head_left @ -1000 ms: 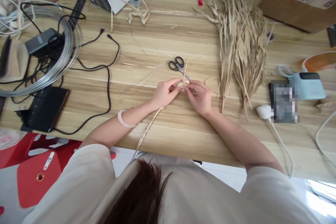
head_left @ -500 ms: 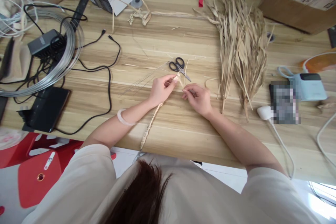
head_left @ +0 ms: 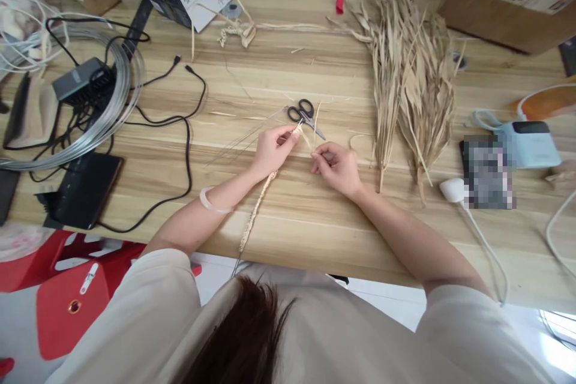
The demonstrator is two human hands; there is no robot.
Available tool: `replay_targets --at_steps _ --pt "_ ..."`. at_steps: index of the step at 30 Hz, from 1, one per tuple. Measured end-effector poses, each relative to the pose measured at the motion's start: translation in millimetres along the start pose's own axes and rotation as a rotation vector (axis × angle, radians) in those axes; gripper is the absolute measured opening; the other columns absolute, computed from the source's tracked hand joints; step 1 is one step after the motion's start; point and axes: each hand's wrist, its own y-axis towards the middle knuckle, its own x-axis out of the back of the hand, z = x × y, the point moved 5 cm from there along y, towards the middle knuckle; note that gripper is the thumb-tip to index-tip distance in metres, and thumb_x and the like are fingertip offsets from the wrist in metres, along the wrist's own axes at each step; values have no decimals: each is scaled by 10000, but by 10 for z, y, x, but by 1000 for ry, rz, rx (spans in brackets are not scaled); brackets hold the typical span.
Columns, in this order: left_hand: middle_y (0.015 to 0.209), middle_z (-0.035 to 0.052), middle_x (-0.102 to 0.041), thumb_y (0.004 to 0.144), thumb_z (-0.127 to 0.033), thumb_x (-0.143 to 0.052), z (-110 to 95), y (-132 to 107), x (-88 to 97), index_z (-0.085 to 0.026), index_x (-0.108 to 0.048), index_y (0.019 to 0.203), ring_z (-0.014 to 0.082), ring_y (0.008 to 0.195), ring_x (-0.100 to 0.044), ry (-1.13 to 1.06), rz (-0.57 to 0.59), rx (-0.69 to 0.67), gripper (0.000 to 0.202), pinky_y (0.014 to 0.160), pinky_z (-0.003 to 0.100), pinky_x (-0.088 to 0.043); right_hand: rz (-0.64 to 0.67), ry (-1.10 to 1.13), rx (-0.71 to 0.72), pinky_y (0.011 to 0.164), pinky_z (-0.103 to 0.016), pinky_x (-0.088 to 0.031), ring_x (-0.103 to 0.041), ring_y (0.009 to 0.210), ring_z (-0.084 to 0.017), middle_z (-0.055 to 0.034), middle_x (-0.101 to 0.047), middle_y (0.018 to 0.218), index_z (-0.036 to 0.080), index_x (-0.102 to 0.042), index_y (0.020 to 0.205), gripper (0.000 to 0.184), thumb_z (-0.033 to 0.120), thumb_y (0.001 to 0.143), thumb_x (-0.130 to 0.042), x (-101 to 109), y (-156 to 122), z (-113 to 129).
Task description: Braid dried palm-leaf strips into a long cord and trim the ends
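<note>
The work looks partly done to me: a pale, straw-coloured twisted plant-fibre cord (head_left: pixel 254 219) runs from beneath the left wrist, mid-frame, down to the near edge of the pale wooden table (head_left: pixel 333 222), with thin grey wires (head_left: pixel 235 265) poking out below. A flat cream fibre strip (head_left: pixel 308 139) is loose between the hands, so I judge that stretch unfinished. I see the left hand (head_left: pixel 273 151) pinching the cord's upper end between thumb and fingers. The right hand (head_left: pixel 338 168) is curled, fingertips close together near the strip's lower end; I cannot tell whether they grip it.
</note>
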Motion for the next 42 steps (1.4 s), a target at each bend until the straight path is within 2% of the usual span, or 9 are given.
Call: replay_targets --at_steps 3,7,12,17,22,25,35,39,42 --pt "723 48 -699 818 -387 -602 -30 -44 -44 -121 -713 993 100 578 -591 20 28 -10 338 507 184 -431 12 133 -72 484 -217 -480 -615 507 -105 14 -624 612 184 -558 823 271 448 808 -617 -9 25 -13" --pt "765 63 -722 811 -370 -608 -100 -144 -139 -115 -711 1014 101 565 -603 36 93 -8 341 509 188 -443 11 237 -119 453 -199 -478 -601 479 -80 5 -665 710 188 -582 881 302 464 777 -650 -2 52 2" --pt "816 91 -737 822 -341 -593 -186 -217 -205 -107 -694 1007 124 628 -662 -6 165 23 315 545 193 -489 -11 249 -172 387 -186 -443 -556 403 -66 9 -641 623 166 -597 802 321 478 763 -661 13 61 3" --pt "855 96 -741 810 -330 -614 -188 -216 -197 -116 -674 951 130 682 -682 -44 137 26 263 606 207 -521 -24 254 -199 369 -185 -429 -550 390 -67 9 -632 596 162 -591 750 338 490 746 -673 23 56 16" --pt "705 42 -717 807 -371 -627 -195 -224 -174 -135 -611 903 80 505 -596 -12 109 40 255 501 179 -456 -6 231 -204 347 -181 -397 -534 366 -67 9 -619 564 155 -604 719 339 485 742 -679 28 51 35" --pt "695 30 -712 811 -405 -623 -213 -234 -168 -147 -584 863 61 436 -549 -21 115 50 266 454 176 -421 -3 228 -199 352 -183 -402 -539 375 -69 5 -630 578 155 -615 732 346 494 734 -681 28 50 25" --pt "699 30 -710 810 -412 -617 -227 -251 -178 -154 -592 855 96 552 -622 46 122 -4 262 501 182 -442 -9 187 -153 380 -192 -411 -540 388 -68 10 -604 574 159 -577 696 354 497 793 -619 20 40 20" --pt "664 25 -692 821 -419 -604 -196 -243 -186 -148 -589 871 65 416 -537 -32 143 59 276 408 178 -387 -7 182 -156 372 -188 -401 -533 383 -66 9 -608 578 158 -588 706 349 494 795 -619 18 40 21" --pt "679 38 -690 816 -434 -610 -160 -226 -199 -143 -587 861 56 379 -502 -126 172 129 295 367 182 -356 0 167 -151 368 -190 -396 -534 383 -68 4 -619 597 157 -602 723 332 479 800 -619 14 39 17"
